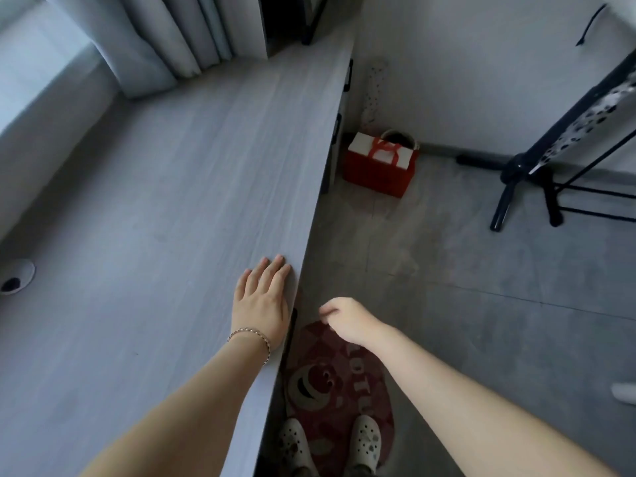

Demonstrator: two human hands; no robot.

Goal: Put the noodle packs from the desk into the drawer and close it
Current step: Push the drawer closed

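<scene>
My left hand [262, 302] lies flat on the grey wood-grain desk [165, 201], fingers together, right at the desk's front edge; it holds nothing. My right hand [342, 320] hangs in the air just off that edge, above the floor, fingers curled loosely with nothing in them. A dark handle [292, 325] of the drawer shows just below the desk edge between the two hands; the drawer front looks flush with the desk. No noodle packs are visible on the desk top.
A red and white paper bag [378, 165] stands on the floor by the far drawer unit [339, 132]. A black tripod stand [526, 180] occupies the right. A red bear rug [330, 380] lies under my feet. Curtains [165, 36] hang behind the desk; a cable hole [15, 280] at left.
</scene>
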